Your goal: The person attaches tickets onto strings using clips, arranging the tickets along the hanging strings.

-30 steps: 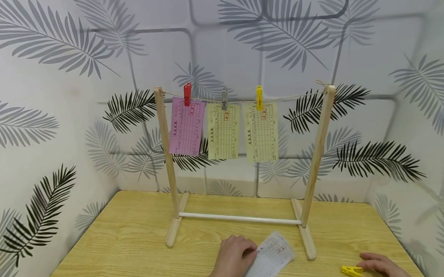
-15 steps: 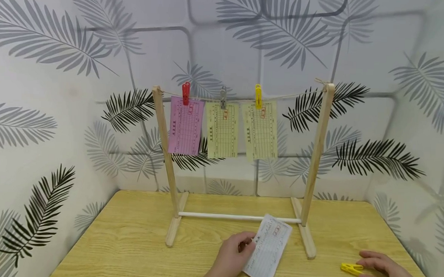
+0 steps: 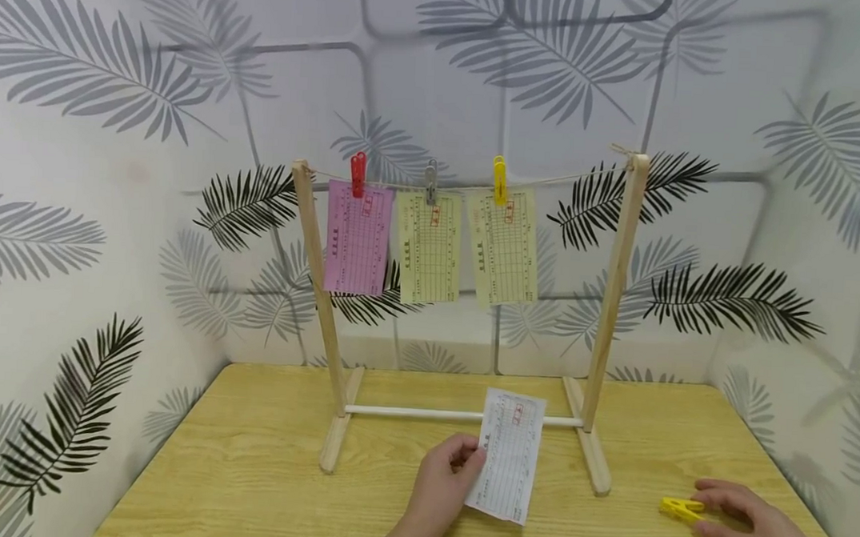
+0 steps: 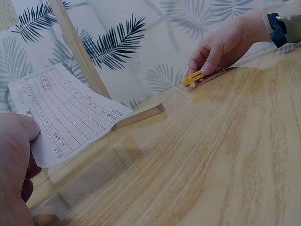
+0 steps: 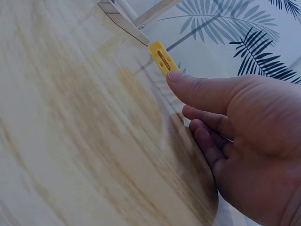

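Note:
My left hand pinches the left edge of a white printed slip and holds it upright above the wooden table, in front of the rack's white crossbar. The left wrist view shows the slip held by my fingers. My right hand rests on the table at the right, its thumb and fingers pinching a yellow clothespin. The right wrist view shows the thumb on the end of the clothespin.
A wooden drying rack stands at the back of the table with a string across its top. A pink slip and two pale yellow slips hang there from red, grey and yellow pins. Leaf-patterned walls enclose the table.
My left hand has lifted the white slip off the table and turned it upright. My right hand stays at the yellow clothespin.

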The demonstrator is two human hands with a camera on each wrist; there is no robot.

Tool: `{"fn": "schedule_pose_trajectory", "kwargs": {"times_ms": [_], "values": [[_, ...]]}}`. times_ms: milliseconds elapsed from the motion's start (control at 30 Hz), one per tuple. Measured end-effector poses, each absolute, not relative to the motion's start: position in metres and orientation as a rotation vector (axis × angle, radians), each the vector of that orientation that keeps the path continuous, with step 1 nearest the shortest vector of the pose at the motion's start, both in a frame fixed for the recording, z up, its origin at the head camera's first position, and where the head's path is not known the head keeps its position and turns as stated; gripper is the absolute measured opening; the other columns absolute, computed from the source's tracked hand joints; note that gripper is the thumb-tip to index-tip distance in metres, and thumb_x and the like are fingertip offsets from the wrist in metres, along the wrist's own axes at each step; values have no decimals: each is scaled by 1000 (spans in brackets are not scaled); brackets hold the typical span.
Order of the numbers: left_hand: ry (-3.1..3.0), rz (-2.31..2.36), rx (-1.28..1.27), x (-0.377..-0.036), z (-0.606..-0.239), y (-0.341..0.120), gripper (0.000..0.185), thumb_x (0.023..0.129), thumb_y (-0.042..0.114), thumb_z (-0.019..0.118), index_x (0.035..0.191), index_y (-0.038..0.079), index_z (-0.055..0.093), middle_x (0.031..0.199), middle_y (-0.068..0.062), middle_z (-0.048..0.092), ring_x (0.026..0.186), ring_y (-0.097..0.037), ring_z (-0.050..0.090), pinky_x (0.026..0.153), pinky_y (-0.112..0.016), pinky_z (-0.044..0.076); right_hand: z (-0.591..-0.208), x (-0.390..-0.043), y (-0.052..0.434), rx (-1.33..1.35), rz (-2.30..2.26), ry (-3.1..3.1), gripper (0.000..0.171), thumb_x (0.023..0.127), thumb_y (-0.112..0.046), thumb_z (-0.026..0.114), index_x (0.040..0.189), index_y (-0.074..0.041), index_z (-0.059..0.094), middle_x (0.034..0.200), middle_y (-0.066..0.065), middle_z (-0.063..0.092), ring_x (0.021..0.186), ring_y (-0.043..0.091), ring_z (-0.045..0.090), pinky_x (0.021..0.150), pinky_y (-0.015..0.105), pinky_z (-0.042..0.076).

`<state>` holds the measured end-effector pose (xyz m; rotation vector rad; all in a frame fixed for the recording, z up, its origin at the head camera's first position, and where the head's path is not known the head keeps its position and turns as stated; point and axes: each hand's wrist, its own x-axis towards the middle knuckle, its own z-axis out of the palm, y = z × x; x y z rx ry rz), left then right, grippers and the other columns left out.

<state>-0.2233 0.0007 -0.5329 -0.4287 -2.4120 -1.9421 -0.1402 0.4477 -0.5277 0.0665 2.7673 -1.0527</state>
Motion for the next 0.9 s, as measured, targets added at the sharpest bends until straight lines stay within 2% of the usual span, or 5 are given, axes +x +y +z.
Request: {"fn": "schedule_pose_trajectory", "kwargs": {"times_ms": [167,267,433,600,900], "values": [[-2386,-1954,-404,-224,-529,2,5,107,17,75,108,15,79,93,8,71,88,-11,64,76,-24,55,-526,-138,444,159,-1083,2781,69,103,-45,79,143,9,63,150,34,59,135,57,56,102,61,54],[-2356,-1949,-388,-224,-526,2,5,106,16,76,105,14,79,91,8,71,86,-11,64,75,-24,53,-525,-140,442,213,-1145,2782,71,100,-43,83,141,11,64,141,31,66,128,50,64,96,49,60],[-2306,-1967,-371,-224,-520,3,4,105,15,76,104,13,79,88,6,72,85,-12,64,73,-24,53,-515,-143,442,221,-1234,2822,61,106,-31,79,142,15,61,133,27,71,106,15,74,80,25,59],[-2290,-1975,-377,-223,-514,4,5,106,16,76,105,12,79,87,6,72,86,-13,64,72,-24,53,-501,-140,439,194,-1276,2871,61,110,-29,73,148,15,56,136,28,70,94,-10,64,80,22,59],[-2277,-1964,-379,-221,-505,6,3,106,15,76,106,13,78,88,6,73,87,-13,64,73,-24,54,-468,-138,430,205,-1449,2856,69,111,-34,71,157,13,48,139,22,71,97,-10,65,82,25,61]]}}
